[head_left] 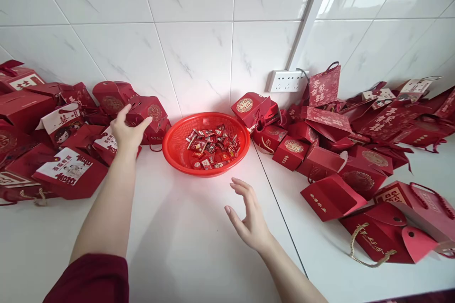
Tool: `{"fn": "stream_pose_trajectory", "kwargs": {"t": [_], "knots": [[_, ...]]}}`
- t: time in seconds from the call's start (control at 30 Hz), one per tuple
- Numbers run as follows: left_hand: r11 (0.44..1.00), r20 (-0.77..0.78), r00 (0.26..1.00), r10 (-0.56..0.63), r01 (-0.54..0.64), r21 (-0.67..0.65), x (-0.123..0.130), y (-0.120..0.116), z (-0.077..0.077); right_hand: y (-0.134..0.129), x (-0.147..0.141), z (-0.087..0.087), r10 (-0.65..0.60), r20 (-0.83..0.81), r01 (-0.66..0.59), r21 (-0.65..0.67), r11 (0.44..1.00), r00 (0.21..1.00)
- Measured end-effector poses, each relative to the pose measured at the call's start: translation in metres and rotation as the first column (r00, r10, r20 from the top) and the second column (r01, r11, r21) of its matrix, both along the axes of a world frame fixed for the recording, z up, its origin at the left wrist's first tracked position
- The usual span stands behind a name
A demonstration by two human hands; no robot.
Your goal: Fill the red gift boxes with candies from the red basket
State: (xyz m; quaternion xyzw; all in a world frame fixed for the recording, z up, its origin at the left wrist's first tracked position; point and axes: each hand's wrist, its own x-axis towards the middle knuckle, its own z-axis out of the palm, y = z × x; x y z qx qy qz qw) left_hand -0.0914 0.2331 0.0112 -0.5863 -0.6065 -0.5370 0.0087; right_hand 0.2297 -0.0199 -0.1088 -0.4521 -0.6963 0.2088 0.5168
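Note:
My left hand (128, 130) reaches to the pile on the left, thumb and fingers spread apart. Just beyond its fingertips is a red gift box (151, 112) with a round gold emblem; whether the fingers touch it I cannot tell. A red plastic basket (168, 154) sits against the wall between the two piles, and several small wrapped candies (209, 149) lie in it. My right hand (250, 218) hovers over the white counter in front of the basket, fingers curved and apart, holding nothing.
Red gift boxes (66, 173) are heaped on the left. More boxes (327, 161) crowd the right side, some with rope handles, one box (380, 234) near the front. A white power strip (287, 81) is against the tiled wall (199, 52). A dark seam crosses the counter (199, 246).

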Motion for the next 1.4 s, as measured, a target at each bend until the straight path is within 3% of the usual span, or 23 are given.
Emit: {"fn": "stream_pose_trajectory", "kwargs": {"t": [0.1, 0.2, 0.33, 0.5, 0.6, 0.73, 0.8, 0.87, 0.93, 1.0, 1.07, 1.13, 1.17, 1.2, 1.23, 1.27, 1.3, 1.4], "knots": [[0.989, 0.061, 0.988, 0.141, -0.138, -0.046, 0.017, 0.037, -0.014, 0.001, -0.001, 0.001, -0.004, 0.001, 0.004, -0.004, 1.0, 1.0], [0.961, 0.08, 0.964, 0.253, -0.241, -0.135, 0.027, 0.057, -0.028, 0.002, -0.001, 0.003, -0.003, 0.001, 0.003, -0.017, 1.0, 1.0], [0.905, -0.005, 0.93, 0.367, -0.359, -0.228, 0.031, 0.069, -0.04, 0.002, 0.0, 0.006, 0.016, 0.0, -0.016, -0.034, 0.999, 1.0], [0.874, -0.179, 0.904, 0.389, -0.424, -0.237, 0.029, 0.074, -0.04, 0.001, -0.001, 0.009, 0.033, -0.003, -0.033, -0.047, 0.998, 0.999], [0.894, -0.226, 0.916, 0.332, -0.382, -0.233, 0.024, 0.073, -0.038, 0.0, -0.002, 0.011, 0.03, 0.005, -0.03, -0.041, 0.999, 1.0], [0.962, -0.161, 0.982, 0.101, -0.138, -0.234, 0.02, 0.076, -0.032, 0.004, 0.003, 0.014, 0.01, 0.006, -0.01, 0.042, 0.999, 1.0], [0.972, -0.095, 0.993, 0.065, -0.084, -0.22, 0.023, 0.072, -0.025, 0.008, 0.009, 0.016, -0.033, -0.016, 0.034, 0.077, 0.996, 0.999], [0.979, -0.082, 0.996, 0.035, -0.051, -0.196, 0.034, 0.056, -0.016, 0.011, 0.018, 0.017, -0.11, -0.052, 0.114, 0.074, 0.991, 0.993], [0.982, -0.132, 0.991, -0.013, -0.013, -0.19, 0.052, 0.026, -0.007, 0.013, 0.03, 0.02, -0.189, -0.074, 0.193, 0.052, 0.98, 0.979], [0.975, -0.22, 0.971, -0.095, 0.046, -0.217, 0.077, -0.018, -0.005, 0.012, 0.044, 0.024, -0.245, -0.055, 0.247, 0.046, 0.968, 0.968], [0.953, -0.333, 0.901, -0.278, 0.217, -0.21, 0.104, -0.07, -0.014, 0.007, 0.062, 0.028, -0.308, -0.014, 0.308, 0.053, 0.95, 0.951], [0.929, -0.432, 0.842, -0.322, 0.368, 0.024, 0.126, -0.121, -0.036, -0.001, 0.083, 0.032, -0.415, 0.015, 0.413, 0.066, 0.908, 0.91], [0.873, -0.517, 0.772, -0.371, 0.48, 0.09, 0.135, -0.144, -0.051, -0.007, 0.094, 0.033, -0.483, 0.02, 0.48, 0.078, 0.874, 0.876], [0.783, -0.622, 0.634, -0.459, 0.62, 0.055, 0.142, -0.164, -0.067, -0.013, 0.105, 0.033, -0.554, 0.022, 0.55, 0.093, 0.83, 0.832], [0.686, -0.696, 0.457, -0.554, 0.724, -0.071, 0.147, -0.18, -0.083, -0.019, 0.115, 0.033, -0.624, 0.024, 0.618, 0.113, 0.778, 0.781], [0.631, -0.701, 0.331, -0.631, 0.745, -0.217, 0.151, -0.192, -0.098, -0.025, 0.126, 0.032, -0.687, 0.029, 0.678, 0.137, 0.722, 0.726], [0.61, -0.668, 0.273, -0.693, 0.716, -0.34, 0.154, -0.201, -0.112, -0.031, 0.135, 0.03, -0.744, 0.036, 0.731, 0.162, 0.663, 0.667], [0.581, -0.518, 0.296, -0.803, 0.586, -0.565, 0.157, -0.209, -0.144, -0.044, 0.16, 0.021, -0.858, 0.08, 0.831, 0.218, 0.512, 0.507]]}}
